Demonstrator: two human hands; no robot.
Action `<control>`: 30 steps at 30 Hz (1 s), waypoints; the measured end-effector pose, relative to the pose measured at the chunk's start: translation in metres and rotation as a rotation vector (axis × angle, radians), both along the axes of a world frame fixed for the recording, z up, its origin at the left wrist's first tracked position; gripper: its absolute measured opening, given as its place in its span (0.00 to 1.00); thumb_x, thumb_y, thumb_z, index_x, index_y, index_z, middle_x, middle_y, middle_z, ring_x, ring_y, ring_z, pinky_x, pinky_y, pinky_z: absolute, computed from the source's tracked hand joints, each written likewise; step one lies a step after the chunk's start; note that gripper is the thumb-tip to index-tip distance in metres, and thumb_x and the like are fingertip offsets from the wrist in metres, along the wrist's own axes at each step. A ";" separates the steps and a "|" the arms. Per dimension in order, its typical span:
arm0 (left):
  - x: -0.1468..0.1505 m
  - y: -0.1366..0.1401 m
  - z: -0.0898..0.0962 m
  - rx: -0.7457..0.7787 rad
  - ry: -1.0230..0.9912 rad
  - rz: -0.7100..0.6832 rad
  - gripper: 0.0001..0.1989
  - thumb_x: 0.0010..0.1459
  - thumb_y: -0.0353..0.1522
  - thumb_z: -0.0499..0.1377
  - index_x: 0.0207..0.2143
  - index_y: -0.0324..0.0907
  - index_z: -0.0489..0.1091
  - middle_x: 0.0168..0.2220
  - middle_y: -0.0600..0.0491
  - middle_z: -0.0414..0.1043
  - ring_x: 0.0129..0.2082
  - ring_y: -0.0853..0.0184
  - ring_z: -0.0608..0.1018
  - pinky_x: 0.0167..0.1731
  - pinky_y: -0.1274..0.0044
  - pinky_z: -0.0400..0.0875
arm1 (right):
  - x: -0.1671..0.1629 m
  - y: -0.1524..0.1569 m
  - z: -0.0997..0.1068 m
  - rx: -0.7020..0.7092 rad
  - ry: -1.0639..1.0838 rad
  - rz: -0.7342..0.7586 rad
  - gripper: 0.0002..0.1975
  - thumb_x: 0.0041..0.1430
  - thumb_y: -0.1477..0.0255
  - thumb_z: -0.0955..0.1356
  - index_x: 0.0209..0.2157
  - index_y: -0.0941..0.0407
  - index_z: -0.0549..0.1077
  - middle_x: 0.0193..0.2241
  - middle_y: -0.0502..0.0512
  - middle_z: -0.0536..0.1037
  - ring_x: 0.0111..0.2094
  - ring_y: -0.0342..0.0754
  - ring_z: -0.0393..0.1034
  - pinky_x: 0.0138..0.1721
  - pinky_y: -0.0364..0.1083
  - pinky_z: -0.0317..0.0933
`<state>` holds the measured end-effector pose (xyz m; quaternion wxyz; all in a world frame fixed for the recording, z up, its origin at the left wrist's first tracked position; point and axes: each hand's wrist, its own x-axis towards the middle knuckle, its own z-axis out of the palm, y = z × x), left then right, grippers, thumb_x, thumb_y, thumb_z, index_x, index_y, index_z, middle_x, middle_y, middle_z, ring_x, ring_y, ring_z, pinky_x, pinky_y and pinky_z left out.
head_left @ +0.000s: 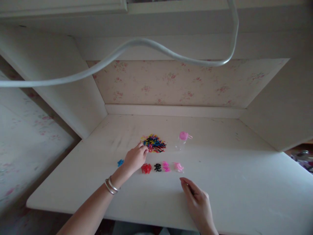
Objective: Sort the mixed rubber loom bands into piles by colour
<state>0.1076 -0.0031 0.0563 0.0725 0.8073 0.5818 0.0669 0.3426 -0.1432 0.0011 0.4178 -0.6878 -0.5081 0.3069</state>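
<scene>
While the left hand (135,159) was at a mixed heap (155,143), the right hand (195,199) was well apart

Although both hands were over the white desk (227,182), they did not meet. The left hand's fingertips were at the near left edge of the mixed heap, a tangle of small bands in yellow, blue, red, black and other colours; whether they had closed on a piece could not be told. Two silvery bangles (109,188) circled that wrist.

The right hand was nearer the front, its fingers curled and its thumb close to the forefinger. Whether anything lay between them could not be told, nor whether the hand rested on the surface.

Nearer the person than the mixed heap, small single-colour piles ran in a rough row: a blue pile (120,163) left of the left hand, then, to its right, a red pile (146,168), a black pile (157,167), a bright pink pile (166,166) and a pale pink pile (179,167). The right hand was just below the last.

Right of the mixed heap, a clear bottle (180,144) stood under a pink lid (183,135) with a loop.
</scene>
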 end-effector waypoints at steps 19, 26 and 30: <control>0.005 -0.081 -0.023 0.022 -0.012 0.336 0.11 0.62 0.36 0.49 0.35 0.45 0.70 0.39 0.51 0.68 0.26 0.69 0.75 0.24 0.79 0.61 | 0.000 -0.001 -0.001 -0.041 -0.021 -0.010 0.22 0.56 0.56 0.63 0.38 0.59 0.78 0.32 0.55 0.80 0.30 0.46 0.74 0.27 0.35 0.63; -0.001 -0.083 -0.022 0.016 -0.071 0.320 0.12 0.62 0.38 0.48 0.37 0.47 0.71 0.40 0.52 0.70 0.28 0.69 0.76 0.27 0.79 0.64 | 0.000 -0.001 0.002 -0.045 -0.023 -0.012 0.22 0.56 0.56 0.64 0.38 0.58 0.78 0.33 0.55 0.80 0.32 0.47 0.74 0.28 0.35 0.63; -0.011 -0.087 -0.025 0.084 -0.127 0.301 0.12 0.62 0.38 0.48 0.37 0.47 0.70 0.39 0.52 0.71 0.29 0.69 0.76 0.27 0.79 0.65 | 0.001 -0.001 0.001 -0.046 -0.022 -0.015 0.22 0.56 0.56 0.64 0.38 0.58 0.78 0.34 0.55 0.80 0.33 0.47 0.74 0.30 0.35 0.63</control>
